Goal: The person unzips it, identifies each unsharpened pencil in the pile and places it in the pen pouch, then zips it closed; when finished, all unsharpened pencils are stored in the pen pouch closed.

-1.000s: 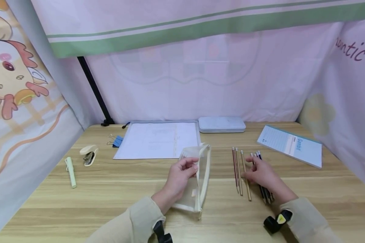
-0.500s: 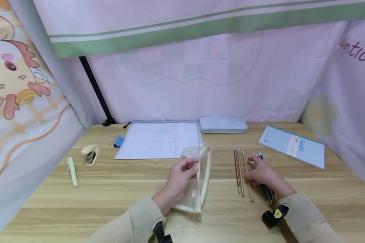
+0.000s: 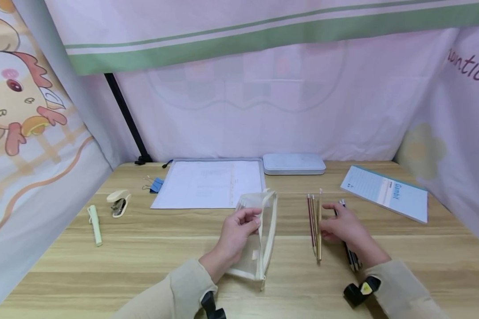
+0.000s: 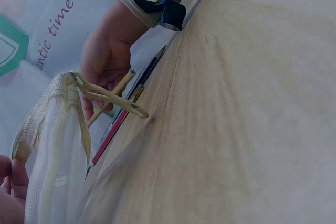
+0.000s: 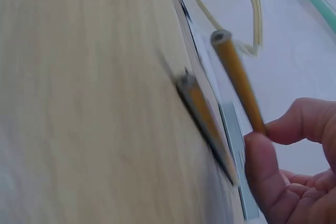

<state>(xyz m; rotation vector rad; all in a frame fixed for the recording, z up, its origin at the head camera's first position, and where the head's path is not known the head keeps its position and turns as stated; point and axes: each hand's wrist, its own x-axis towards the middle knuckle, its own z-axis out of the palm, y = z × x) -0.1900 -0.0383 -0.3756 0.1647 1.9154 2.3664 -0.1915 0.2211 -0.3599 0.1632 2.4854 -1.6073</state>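
Observation:
My left hand (image 3: 239, 228) pinches the open edge of a see-through mesh zip pouch (image 3: 245, 261), which stands in the middle of the table. In my right hand (image 3: 341, 226) a gold pencil (image 3: 319, 235) is held between thumb and finger. The right wrist view shows this pencil (image 5: 239, 80) raised off the tabletop, its blunt end toward the camera. Beside it on the table lie a red pencil (image 3: 310, 212) and another gold pencil, partly overlapped by the held one. Several dark pencils (image 3: 352, 259) lie under my right hand, partly hidden by it.
Behind the pouch lies a clipboard with white paper (image 3: 203, 184), near a blue binder clip (image 3: 156, 185) and a pale flat case (image 3: 293, 164). A notepad (image 3: 385, 192) sits at right. At left are a stapler (image 3: 119, 204) and a pale green pen (image 3: 95, 225).
My right hand has taken hold of the gold pencil, lifted it and brought it left, close to the other two. The left hand and pouch have stayed put.

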